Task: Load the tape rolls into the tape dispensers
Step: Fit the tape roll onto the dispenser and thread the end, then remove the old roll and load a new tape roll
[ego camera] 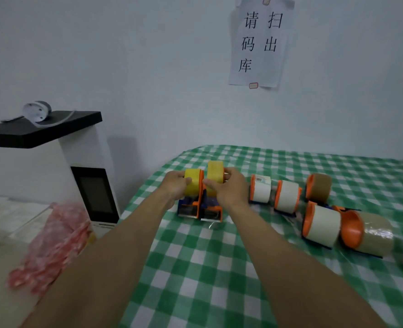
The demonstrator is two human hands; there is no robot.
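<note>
Far left stands a white cabinet with a flat black top (42, 129), smooth and hard-edged, and near it lies a crinkled red-and-white plastic bag (54, 242). The counter is spread with a green-and-white checked cloth (195, 268). On it the left hand (175, 187) has its grip clamped round a glossy yellow roll of plastic tape, the left yellow roll (193, 188), which stands on edge in an orange-and-blue plastic dispenser (188, 208). Just beside it the right hand (230, 189) has its grip closed on the right yellow roll (214, 177), thumb on the near side and fingers over the far side, above a second dispenser (211, 213) with a toothed cutter at its near end.

I'd say this is the seating step. The right roll rides higher than its neighbour, so it likely needs pressing down square onto its hub, then the tape end drawn to the cutter.

Further right, five more dispensers look loaded: three hold matte rolls like the nearest white roll (322, 224), and two hold shiny ones like the nearest brown roll (375, 235)
</note>
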